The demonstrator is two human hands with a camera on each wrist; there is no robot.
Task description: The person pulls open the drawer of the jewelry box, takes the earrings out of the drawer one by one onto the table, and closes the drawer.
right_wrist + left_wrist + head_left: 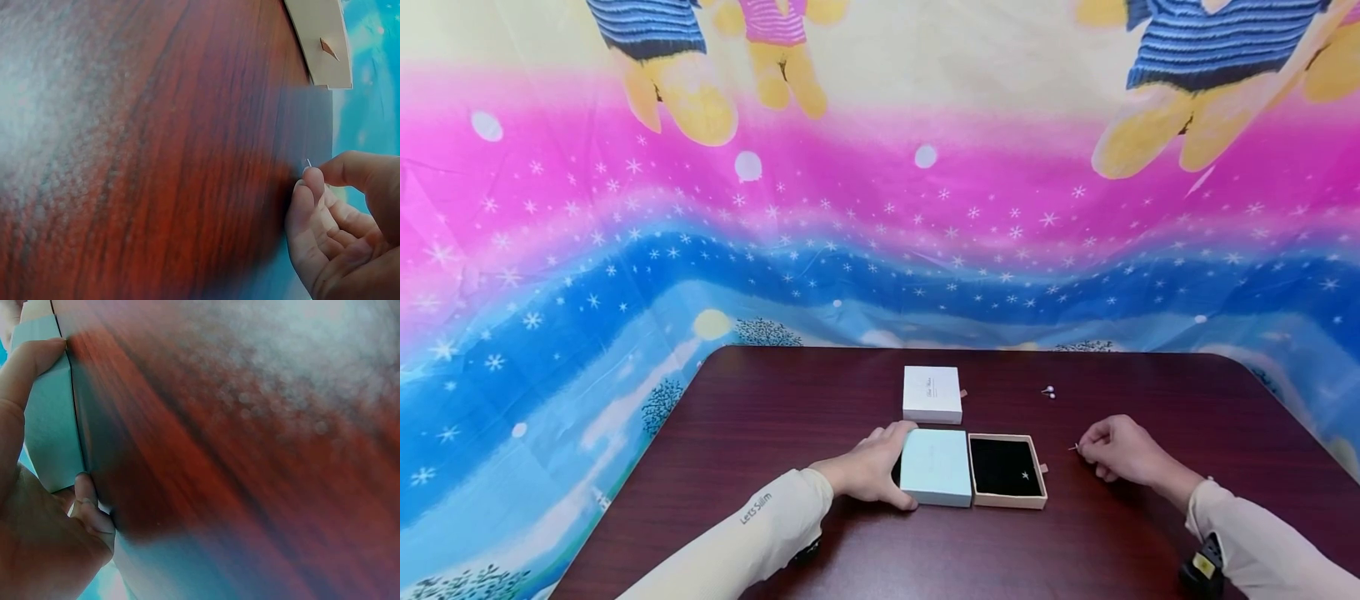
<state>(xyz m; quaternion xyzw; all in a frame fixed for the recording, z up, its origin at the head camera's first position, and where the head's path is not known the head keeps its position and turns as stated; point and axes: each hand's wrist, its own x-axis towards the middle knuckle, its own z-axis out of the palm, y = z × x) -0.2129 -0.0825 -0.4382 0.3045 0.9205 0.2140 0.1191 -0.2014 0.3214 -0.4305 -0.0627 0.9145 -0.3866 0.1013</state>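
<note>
My left hand (874, 465) grips a mint-green box sleeve (936, 468) lying on the table, thumb on its near edge and fingers at its far side. Right beside the sleeve is a cream-edged box drawer (1009, 502) with a black lining. On the lining rests a small silver star-shaped piece (1025, 476), and a short tab (1043, 468) sticks out of the drawer's right side. To the right of the drawer, my right hand (1118, 450) pinches a tiny stud earring (309, 163) between thumb and fingertip; only its thin pin shows, pointing out past the fingers.
A closed white box (931, 393) with printed lettering stands behind the mint sleeve. Two small earrings with pale round heads (1049, 392) lie further back on the right. The dark red wooden table (760, 400) ends at a printed cloth backdrop (880, 208).
</note>
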